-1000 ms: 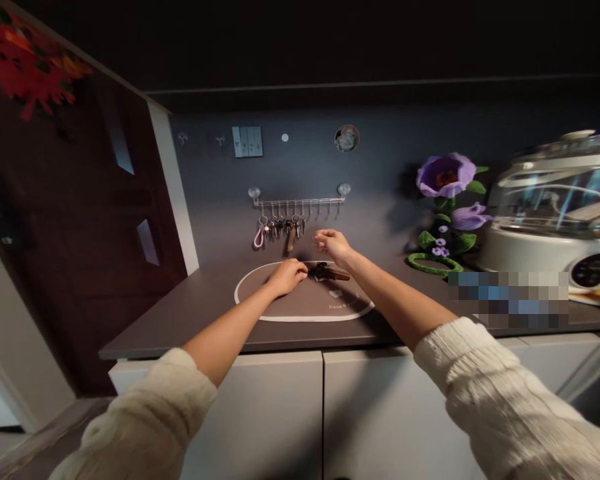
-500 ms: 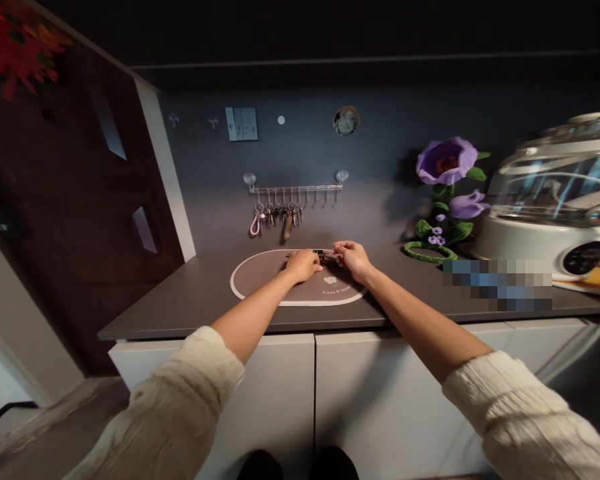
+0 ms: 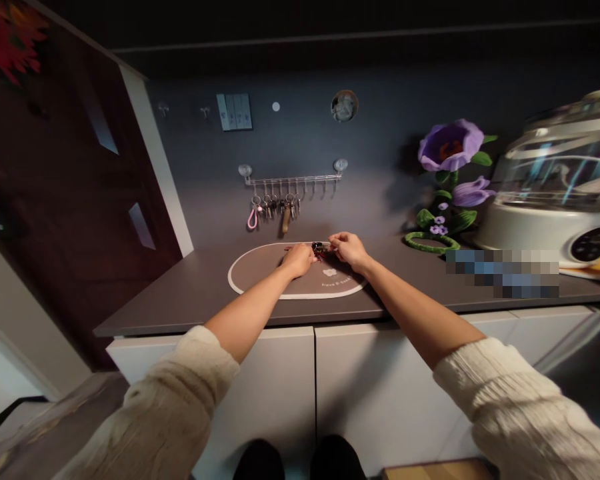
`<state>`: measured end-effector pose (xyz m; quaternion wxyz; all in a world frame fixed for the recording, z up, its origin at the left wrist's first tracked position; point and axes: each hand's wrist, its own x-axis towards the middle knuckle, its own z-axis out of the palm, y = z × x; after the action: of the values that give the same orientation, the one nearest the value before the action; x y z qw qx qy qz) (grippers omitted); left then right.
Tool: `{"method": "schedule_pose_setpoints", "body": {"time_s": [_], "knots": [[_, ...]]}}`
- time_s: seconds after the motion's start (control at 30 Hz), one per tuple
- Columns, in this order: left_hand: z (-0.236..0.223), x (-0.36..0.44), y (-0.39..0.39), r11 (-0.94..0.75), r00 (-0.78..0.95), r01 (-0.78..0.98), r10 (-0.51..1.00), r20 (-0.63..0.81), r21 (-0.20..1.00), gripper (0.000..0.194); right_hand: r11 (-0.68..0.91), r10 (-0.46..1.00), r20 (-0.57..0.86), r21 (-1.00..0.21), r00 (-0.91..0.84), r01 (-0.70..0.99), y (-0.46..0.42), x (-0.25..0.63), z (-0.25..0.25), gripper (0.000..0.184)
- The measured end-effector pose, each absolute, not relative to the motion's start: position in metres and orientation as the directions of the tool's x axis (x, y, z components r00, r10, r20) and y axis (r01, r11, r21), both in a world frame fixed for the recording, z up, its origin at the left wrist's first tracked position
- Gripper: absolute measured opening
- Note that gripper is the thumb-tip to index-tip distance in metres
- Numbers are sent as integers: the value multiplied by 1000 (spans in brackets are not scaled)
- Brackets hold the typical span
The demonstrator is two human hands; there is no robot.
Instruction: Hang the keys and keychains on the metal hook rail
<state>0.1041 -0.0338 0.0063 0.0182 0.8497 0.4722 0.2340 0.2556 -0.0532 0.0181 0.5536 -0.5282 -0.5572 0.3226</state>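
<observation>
A small bunch of keys, dark with a bit of red, is between my two hands over the far part of a brown oval mat with a white rim. My left hand is closed at the left side of the bunch, its fingers partly hidden behind the back of the hand. At the right side of the bunch my right hand pinches with thumb and forefinger. The single pieces in the bunch are too small to make out.
On the wall behind, a clear hook rail carries several key sets on its left hooks. A purple artificial flower and a white appliance with a glass top stand at the right. The dark counter ends above white cabinet doors.
The view has tilted down slightly. Both hands stay over the mat at the bunch, which is turned a little and shows more of its dark and red parts between the fingers.
</observation>
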Motion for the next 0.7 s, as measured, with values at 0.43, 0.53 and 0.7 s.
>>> {"method": "schedule_pose_setpoints", "body": {"time_s": [0.43, 0.53, 0.7], "knots": [[9, 87, -25, -560, 371, 761, 790, 489, 327, 11, 277, 934, 343, -869, 95, 411, -50, 254, 11, 8], [12, 83, -25, -568, 315, 738, 768, 558, 365, 10, 289, 931, 355, -862, 87, 416, -51, 254, 11, 9], [20, 76, -25, -573, 142, 537, 785, 603, 619, 13, 293, 933, 353, -859, 71, 420, -57, 252, 14, 10]]}}
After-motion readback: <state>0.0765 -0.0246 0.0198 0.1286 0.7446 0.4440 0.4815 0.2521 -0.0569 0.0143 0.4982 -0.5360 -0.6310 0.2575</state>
